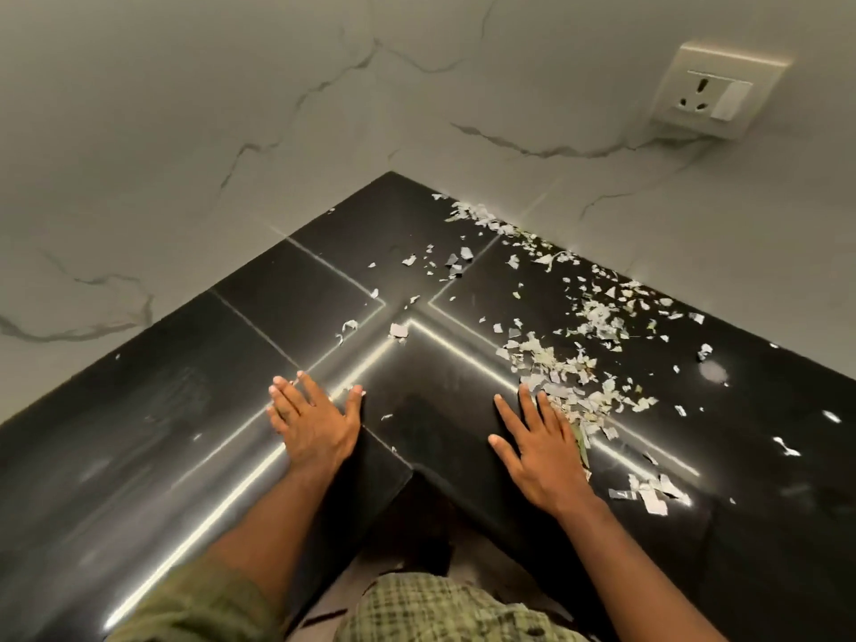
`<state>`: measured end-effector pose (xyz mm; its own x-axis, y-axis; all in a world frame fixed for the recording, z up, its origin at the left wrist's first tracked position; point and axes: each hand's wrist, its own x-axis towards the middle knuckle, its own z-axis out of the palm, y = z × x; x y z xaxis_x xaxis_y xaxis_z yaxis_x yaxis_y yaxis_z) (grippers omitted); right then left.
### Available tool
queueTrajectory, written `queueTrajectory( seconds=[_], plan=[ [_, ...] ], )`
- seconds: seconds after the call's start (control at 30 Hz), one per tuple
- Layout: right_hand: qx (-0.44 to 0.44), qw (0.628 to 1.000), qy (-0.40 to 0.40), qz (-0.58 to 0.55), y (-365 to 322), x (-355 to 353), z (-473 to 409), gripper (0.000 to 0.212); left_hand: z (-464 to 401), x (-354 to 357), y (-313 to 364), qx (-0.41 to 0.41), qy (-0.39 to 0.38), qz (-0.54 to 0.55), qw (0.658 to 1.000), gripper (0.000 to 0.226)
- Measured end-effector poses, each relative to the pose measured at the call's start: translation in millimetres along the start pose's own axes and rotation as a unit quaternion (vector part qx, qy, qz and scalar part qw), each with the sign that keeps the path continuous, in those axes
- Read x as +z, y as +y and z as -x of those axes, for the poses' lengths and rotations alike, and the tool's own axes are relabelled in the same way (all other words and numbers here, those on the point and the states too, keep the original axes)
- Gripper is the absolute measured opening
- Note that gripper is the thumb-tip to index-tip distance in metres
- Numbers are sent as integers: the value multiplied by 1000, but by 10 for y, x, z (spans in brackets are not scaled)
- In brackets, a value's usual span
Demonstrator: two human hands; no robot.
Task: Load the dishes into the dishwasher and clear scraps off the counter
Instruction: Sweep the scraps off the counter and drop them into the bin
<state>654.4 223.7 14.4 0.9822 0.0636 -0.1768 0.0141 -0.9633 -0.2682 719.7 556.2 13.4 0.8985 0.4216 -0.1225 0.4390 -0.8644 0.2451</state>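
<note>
Pale torn scraps [563, 363] lie scattered over the right half of a glossy black corner counter [194, 410]. The densest pile sits just beyond my right hand [537, 442], which lies flat, fingers straight, its outer edge touching the scraps. More scraps [491, 222] trail along the back wall and a few bits [646, 493] lie to the right of my wrist. My left hand [312, 419] rests flat on the counter with fingers spread, holding nothing. No dishes or dishwasher are in view.
Grey marbled walls [231, 132] meet at the corner behind the counter. A wall socket with a switch [715, 92] is on the right wall. The counter's inner front edge [412, 468] sits between my arms.
</note>
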Motion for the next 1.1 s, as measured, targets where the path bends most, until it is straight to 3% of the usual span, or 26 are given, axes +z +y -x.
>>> queueTrajectory(
  seconds=[0.3,0.43,0.5,0.6,0.7,0.83,0.9,1.0,1.1],
  plan=[
    [25,999,37,5,-85,32,15,65,-261,166,1093,242,-49,-29,969,103],
    [26,998,34,-39,-85,-30,29,63,-72,292,1469,402,-101,-8,910,98],
    [33,995,48,-81,-103,-58,34,59,-54,287,1557,447,-158,113,873,86],
    [-15,992,87,-91,-233,-59,20,59,-120,230,1589,339,-265,414,802,52],
    [-155,985,62,-53,-560,51,-58,60,-269,145,1480,195,-210,558,779,60],
    [-339,940,-27,-21,-1020,274,-126,59,-411,24,1046,118,-125,589,790,65],
    [-383,922,-66,10,-1168,346,-159,59,-429,8,737,101,-82,584,802,68],
    [-370,926,-66,40,-1254,357,-329,61,-331,103,276,115,-46,535,836,67],
    [-301,952,-33,46,-1139,275,-579,64,-95,148,38,159,-20,436,885,64]
  ],
)
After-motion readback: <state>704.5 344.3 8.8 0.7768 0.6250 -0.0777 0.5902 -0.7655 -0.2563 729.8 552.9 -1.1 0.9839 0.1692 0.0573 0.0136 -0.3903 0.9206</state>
